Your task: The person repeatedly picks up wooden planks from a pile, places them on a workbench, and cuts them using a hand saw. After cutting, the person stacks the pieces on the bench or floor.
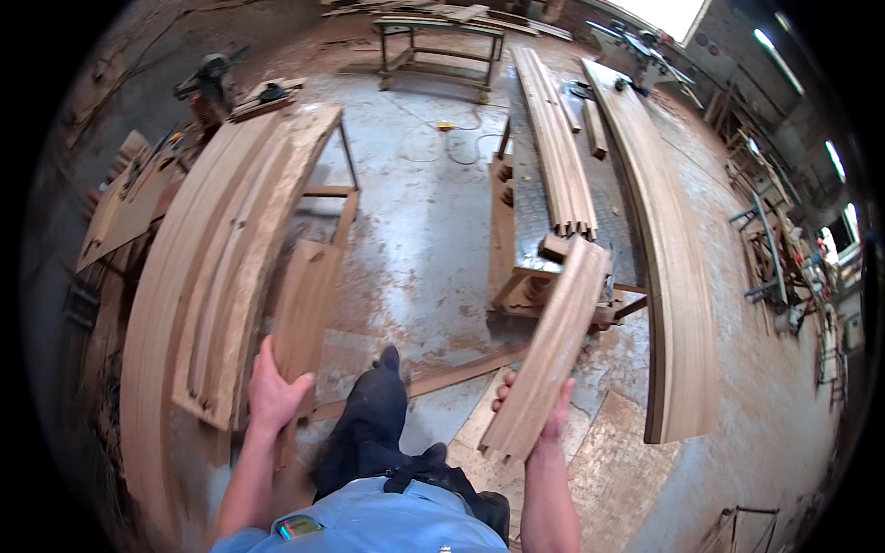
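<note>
Long brown grooved wooden piece [548, 350] lies in our right hand [559, 415], right of lower centre in the frame, slanting up toward the counter [622, 207] with the worn grey top. That hand is clamped around its near end, fingertips [502, 393] along the left edge; we cannot tell whether it is one piece or several strips together. Its far end meets or nearly meets a stack of long brown grooved wooden strips [558, 147] near a short brown wooden block [553, 247]; we cannot tell what bears it. We judge the work partway: the stack already lies on the counter, upper right of centre, while the held piece is mostly off it and not yet let go. Our left hand [277, 392], lower left of centre, has its thumb spread from the fingers beside a flat reddish-brown wooden panel [309, 286]; whether they touch, we cannot tell. How much wood is left does not show.
</note>
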